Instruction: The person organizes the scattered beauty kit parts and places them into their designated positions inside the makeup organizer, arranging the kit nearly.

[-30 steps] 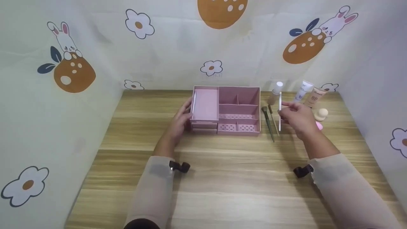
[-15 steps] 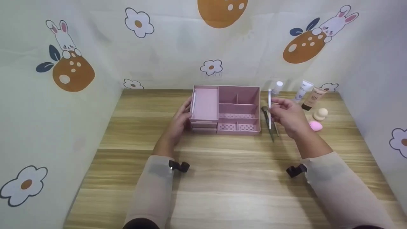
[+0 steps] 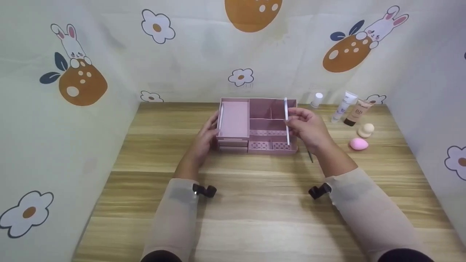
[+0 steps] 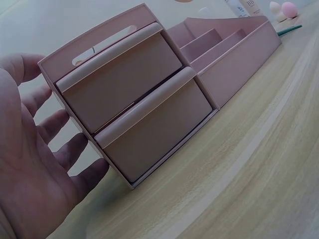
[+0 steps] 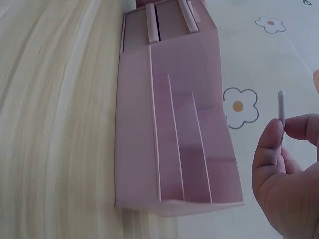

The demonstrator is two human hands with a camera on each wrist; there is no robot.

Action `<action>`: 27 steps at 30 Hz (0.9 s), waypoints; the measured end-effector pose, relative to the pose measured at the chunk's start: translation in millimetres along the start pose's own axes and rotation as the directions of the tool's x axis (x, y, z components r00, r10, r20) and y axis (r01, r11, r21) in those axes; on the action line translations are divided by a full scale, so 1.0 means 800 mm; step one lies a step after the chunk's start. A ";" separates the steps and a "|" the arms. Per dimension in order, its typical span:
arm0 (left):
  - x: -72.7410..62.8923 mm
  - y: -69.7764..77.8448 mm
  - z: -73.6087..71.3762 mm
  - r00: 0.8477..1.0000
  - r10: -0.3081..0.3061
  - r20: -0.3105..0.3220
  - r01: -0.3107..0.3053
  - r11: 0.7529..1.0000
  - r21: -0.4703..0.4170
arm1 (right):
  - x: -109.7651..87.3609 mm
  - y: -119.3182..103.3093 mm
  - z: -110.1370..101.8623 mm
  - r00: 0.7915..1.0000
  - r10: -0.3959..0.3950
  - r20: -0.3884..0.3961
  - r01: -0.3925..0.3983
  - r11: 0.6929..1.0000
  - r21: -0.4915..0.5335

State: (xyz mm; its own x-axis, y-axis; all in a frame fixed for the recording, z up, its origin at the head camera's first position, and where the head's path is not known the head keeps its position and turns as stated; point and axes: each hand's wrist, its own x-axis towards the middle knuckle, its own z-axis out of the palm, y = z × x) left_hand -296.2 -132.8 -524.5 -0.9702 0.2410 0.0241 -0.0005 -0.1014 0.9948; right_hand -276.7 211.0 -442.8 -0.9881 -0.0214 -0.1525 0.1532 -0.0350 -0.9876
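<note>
A pink desktop organizer (image 3: 235, 118) stands on the wooden table, with a flat top and two drawers at its left and divided open compartments at its right. My left hand (image 3: 203, 140) rests on its left side; the left wrist view shows the fingertips (image 4: 94, 172) against the side wall. Between thumb and forefinger, my right hand (image 3: 309, 129) pinches a slim white stick (image 3: 287, 123), held upright above the right-hand compartments. In the right wrist view the stick (image 5: 281, 102) shows a rounded end. Just the handle of a dark green brush (image 3: 310, 156) shows below the right hand.
Right of the organizer stand a white-capped bottle (image 3: 317, 97), a white tube (image 3: 343, 105) and a beige BB cream tube (image 3: 358, 112). Nearer lie a cream makeup sponge (image 3: 366, 130) and a pink one (image 3: 359, 144). A patterned cloth (image 3: 204, 54) rises behind the table.
My right hand has moved left with the white stick, from beside the brushes to over the organizer's right part. It now hides most of the brushes. The left hand has stayed put.
</note>
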 end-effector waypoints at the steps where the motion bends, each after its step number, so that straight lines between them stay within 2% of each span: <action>1: 0.001 0.000 0.000 1.000 0.004 0.000 -0.004 1.000 -0.003 | 0.001 -0.001 0.004 1.000 -0.006 0.001 0.006 1.000 0.002; 6: 0.002 -0.001 0.000 1.000 0.017 -0.002 -0.017 1.000 -0.002 | 0.006 -0.007 0.030 1.000 -0.021 0.022 0.021 1.000 0.016; 17: 0.001 -0.001 -0.001 1.000 0.010 -0.007 -0.010 0.999 0.031 | 0.021 -0.022 0.090 0.995 0.015 0.095 -0.021 0.998 0.059; 27: -0.001 0.000 -0.001 1.000 0.009 0.002 -0.009 1.000 0.005 | 0.035 -0.026 0.145 0.990 0.033 0.134 -0.034 0.999 0.005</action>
State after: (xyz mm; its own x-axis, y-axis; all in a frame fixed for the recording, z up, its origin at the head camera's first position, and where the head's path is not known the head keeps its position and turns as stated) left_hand -295.7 -133.4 -524.6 -0.9697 0.2421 0.0331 0.0094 -0.0987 0.9951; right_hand -305.5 95.6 -421.8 -0.9714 -0.1558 -0.1790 0.1871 -0.0389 -0.9816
